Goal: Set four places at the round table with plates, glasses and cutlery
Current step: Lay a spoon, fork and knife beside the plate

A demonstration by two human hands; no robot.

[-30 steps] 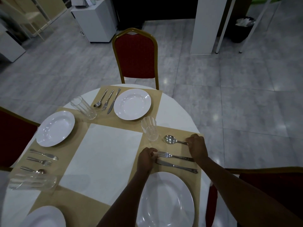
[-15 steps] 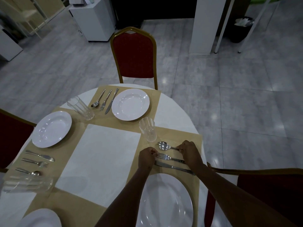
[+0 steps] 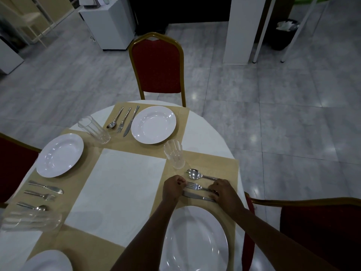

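— Where were the hands?
— Left hand [image 3: 172,189], fingers curled, touched the fork [image 3: 196,186] tines; right hand [image 3: 221,189] pinched the fork and knife [image 3: 197,196] handles
— And the cutlery?
— On the counter's [image 3: 207,133] placemat [image 3: 224,167], between spoon [image 3: 197,174] and plate [image 3: 195,239]

White plates [image 3: 153,124], beige placemats [image 3: 218,165], red gold-framed chair [image 3: 157,65].
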